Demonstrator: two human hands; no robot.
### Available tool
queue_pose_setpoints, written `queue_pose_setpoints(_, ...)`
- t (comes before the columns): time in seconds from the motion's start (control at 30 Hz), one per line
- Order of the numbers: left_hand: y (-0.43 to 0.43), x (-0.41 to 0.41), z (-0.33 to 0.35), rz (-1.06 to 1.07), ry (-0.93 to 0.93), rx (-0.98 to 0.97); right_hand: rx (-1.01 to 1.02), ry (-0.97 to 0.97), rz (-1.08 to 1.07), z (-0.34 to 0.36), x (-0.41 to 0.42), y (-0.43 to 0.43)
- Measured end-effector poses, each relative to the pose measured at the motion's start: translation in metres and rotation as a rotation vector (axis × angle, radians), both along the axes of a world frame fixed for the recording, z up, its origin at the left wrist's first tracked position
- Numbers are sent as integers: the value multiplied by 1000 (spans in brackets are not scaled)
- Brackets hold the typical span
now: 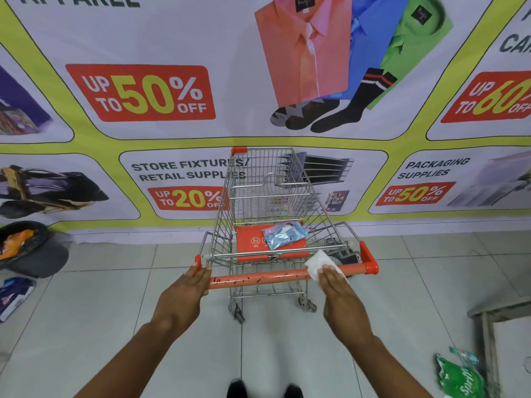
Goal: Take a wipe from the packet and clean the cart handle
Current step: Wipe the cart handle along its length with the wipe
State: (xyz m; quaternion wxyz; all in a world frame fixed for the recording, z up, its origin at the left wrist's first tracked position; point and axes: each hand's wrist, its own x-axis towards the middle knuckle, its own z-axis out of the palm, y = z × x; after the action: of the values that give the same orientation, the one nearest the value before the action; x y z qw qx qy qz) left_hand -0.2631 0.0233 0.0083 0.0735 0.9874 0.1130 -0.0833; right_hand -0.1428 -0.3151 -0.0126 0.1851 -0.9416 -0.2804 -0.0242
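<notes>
Two bare hands reach forward to the cart handle [275,276], an orange bar that runs across the near end of a wire shopping cart [267,202]. The right hand [339,294] lies flat, fingers straight and together, pressing a white wipe [316,264] down onto the bar toward its right end; part of the wipe sticks up and away beyond the fingertips. The left hand [184,294] is wrapped over the left end of the bar, fingers curled over the top in a closed grip, just beside the orange end cap. Between the two hands the bar shows thin dark marks along its length.

Beyond the handle, the cart's orange child-seat flap [250,239] lies down flat, and the packet [284,234], a crinkled pale blue pouch, rests on it, tilted, nearer the right side. The deep basket behind it looks empty apart from its wire mesh.

The cart stands on a pale tiled floor [115,297], nose toward a large printed banner [143,93] with discount panels and pictures of shirts and socks. At far left on the floor sit a dark bag [31,248] and a small packet beside it. At lower right a green plastic bag [459,377] lies next to a grey frame. Two dark shoe tips show at the bottom edge.
</notes>
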Motion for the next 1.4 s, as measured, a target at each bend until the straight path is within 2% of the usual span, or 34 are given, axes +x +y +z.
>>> queue_pose_setpoints(0.1,3,2,-2,-8,2,-12,1,31,-15,-7,-3,18)
queue_pose_setpoints(0.37,11,6,1,-32,18,-53,-111,33,286,6,-59,143)
queue_pose_setpoints(0.63,20,3,1,34,-45,-270,-269,16,505,4,-70,190)
queue_pose_setpoints(0.83,21,4,1,78,-18,-297,-224,19,507,13,-71,193)
queue_pose_setpoints(1.1,9,5,0,97,-29,-272,-148,60,252,19,-32,139)
queue_pose_setpoints(1.3,10,5,-3,107,-31,-322,-127,35,445,19,-64,186)
queue_pose_setpoints(1.4,11,6,-1,111,-23,-329,-168,-33,506,18,-60,177)
